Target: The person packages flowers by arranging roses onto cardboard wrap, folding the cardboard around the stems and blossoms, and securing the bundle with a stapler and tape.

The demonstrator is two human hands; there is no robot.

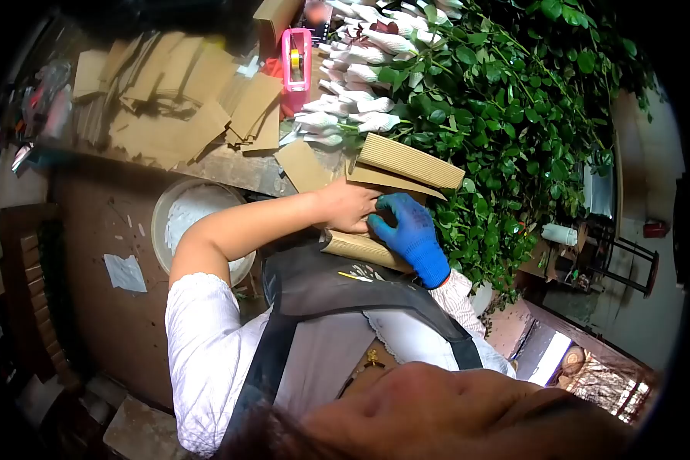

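Note:
My left hand point(351, 205), bare, reaches in from the left between two curled edges of corrugated cardboard. Its fingers bend inward and look closed; their tips and whatever they hold are hidden. Right against it is my right hand point(409, 230) in a blue knit glove, thumb and fingers curled together at the left hand's fingers. What the glove pinches, if anything, I cannot make out. The far cardboard edge point(410, 162) rolls up beyond my hands, ribbed side showing. The near cardboard edge point(364, 248) curls up close to my dark apron point(314, 276).
Leafy green stems point(506, 130) fill the right side. White-sleeved flower heads point(356, 100) are piled at the back. Cut cardboard sheets point(180, 77) cover the left bench, near a pink tape dispenser point(297, 65). A white bucket point(165, 222) stands below the bench.

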